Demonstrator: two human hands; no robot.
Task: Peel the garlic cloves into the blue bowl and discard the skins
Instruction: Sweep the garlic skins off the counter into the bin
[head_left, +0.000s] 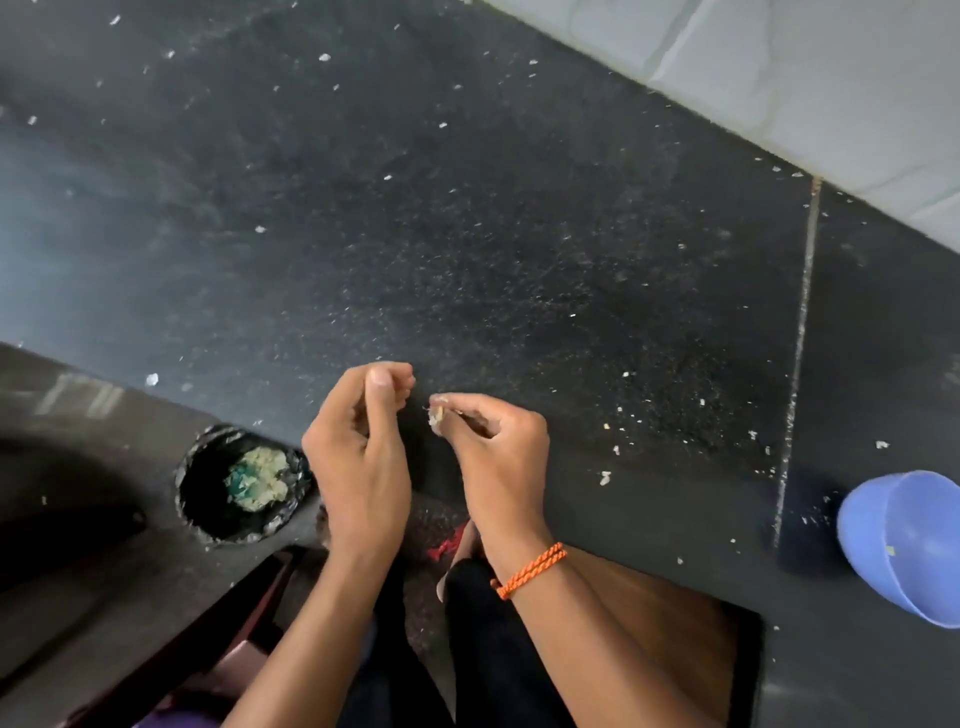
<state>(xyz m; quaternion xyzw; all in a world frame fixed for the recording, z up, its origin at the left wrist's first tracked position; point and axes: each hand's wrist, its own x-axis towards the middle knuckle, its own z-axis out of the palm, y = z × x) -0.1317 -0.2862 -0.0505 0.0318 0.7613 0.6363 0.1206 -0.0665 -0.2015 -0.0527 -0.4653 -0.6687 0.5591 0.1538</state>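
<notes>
Pinching a clove (437, 414) in our right hand (498, 452) above the counter's (519, 234) near edge, we curl the left hand's (358, 447) fingers around nothing visible. We should strip skin gently, then reach the bowl (904, 545) at the right edge.

The scene is dimly lit, with soft daylight falling from the upper left. It leaves a pale bluish sheen on the dark countertop (467, 218) up and to the left of the blue bowl (904, 545). No hard glare shows. A soft shadow pools on the counter just left of the bowl. The whole picture is slightly soft, with blur strongest at the far left edge from the bowl. Wide-angle distortion bends straight lines near the corners, and the bowl itself looks stretched at the frame's edge.
</notes>
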